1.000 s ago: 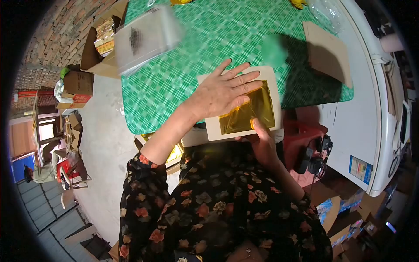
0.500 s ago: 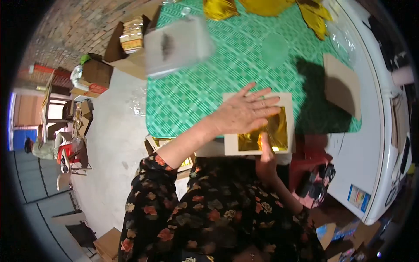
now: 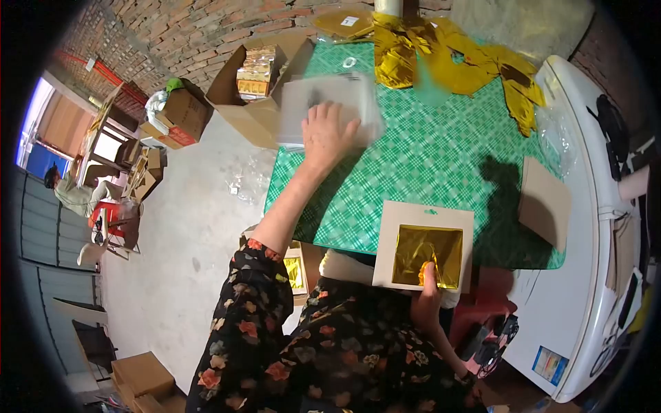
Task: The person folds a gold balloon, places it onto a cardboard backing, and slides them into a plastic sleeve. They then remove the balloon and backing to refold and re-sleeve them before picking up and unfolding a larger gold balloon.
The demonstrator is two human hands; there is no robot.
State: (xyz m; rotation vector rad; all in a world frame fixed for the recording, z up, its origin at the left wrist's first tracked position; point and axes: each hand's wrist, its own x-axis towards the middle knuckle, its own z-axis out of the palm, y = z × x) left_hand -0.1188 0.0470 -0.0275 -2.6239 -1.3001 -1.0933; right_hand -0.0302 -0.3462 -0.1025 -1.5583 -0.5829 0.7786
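My left hand point(image 3: 326, 136) lies with fingers stretched out on a stack of translucent plastic sheets or bags point(image 3: 365, 110), at the table's far left. At the near edge, my right hand point(image 3: 428, 294) grips a flat pale cardboard packet point(image 3: 387, 241). Its square opening shows shiny gold foil point(image 3: 413, 241), and a small hang hole is cut near its top. The right thumb presses over the foil, beside an orange glint; the other fingers are hidden beneath. Under both hands' work spreads a green checked tablecloth point(image 3: 330, 206).
Crumpled gold foil point(image 3: 475, 62) covers the far right of the table. An open carton point(image 3: 241, 117) with packed items stands at the left. A cardboard piece point(image 3: 540, 199) leans at right beside a white appliance point(image 3: 551, 310). A person point(image 3: 72, 196) sits far left.
My left hand has left the foil packet and moved up and left onto the plastic stack. My right hand still grips the packet. The view has shifted, showing more of the table's far side.
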